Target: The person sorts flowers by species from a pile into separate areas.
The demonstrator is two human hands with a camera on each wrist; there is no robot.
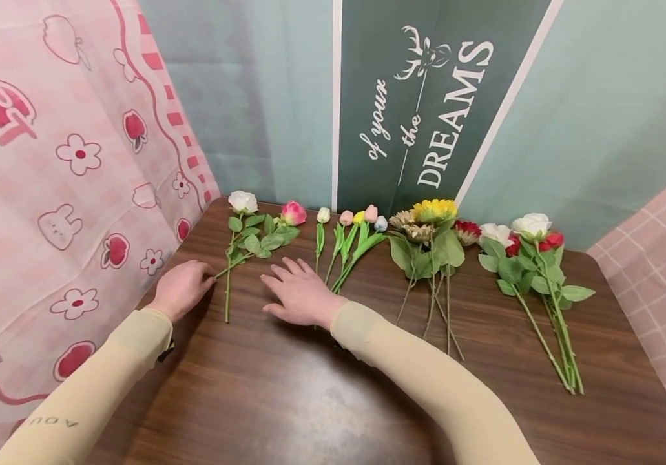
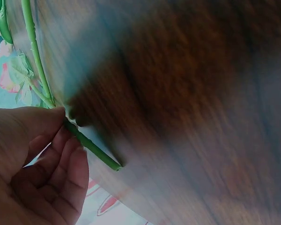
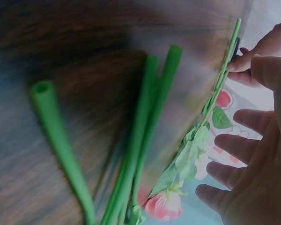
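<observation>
My left hand [image 1: 184, 287] pinches the lower stem of a pink rose [image 1: 294, 213] between thumb and fingers; in the left wrist view the green stem [image 2: 96, 152] sticks out past the fingertips. This stem crosses that of a white rose [image 1: 243, 202], both lying at the table's far left. My right hand [image 1: 300, 294] is spread with its fingers apart and holds nothing. It hovers near the lower stems of several tulips [image 1: 358, 219], white, pink, yellow and blue. In the right wrist view, the tulip stems' cut ends [image 3: 152, 93] lie beside the palm.
Sunflowers [image 1: 434, 212] with beige and dark red blooms lie right of the tulips. Farther right is a bunch of white and red roses [image 1: 533, 227]. The brown wooden table [image 1: 286, 400] meets a green curtain [image 1: 274, 97] behind and a pink printed cloth [image 1: 77, 213] at left.
</observation>
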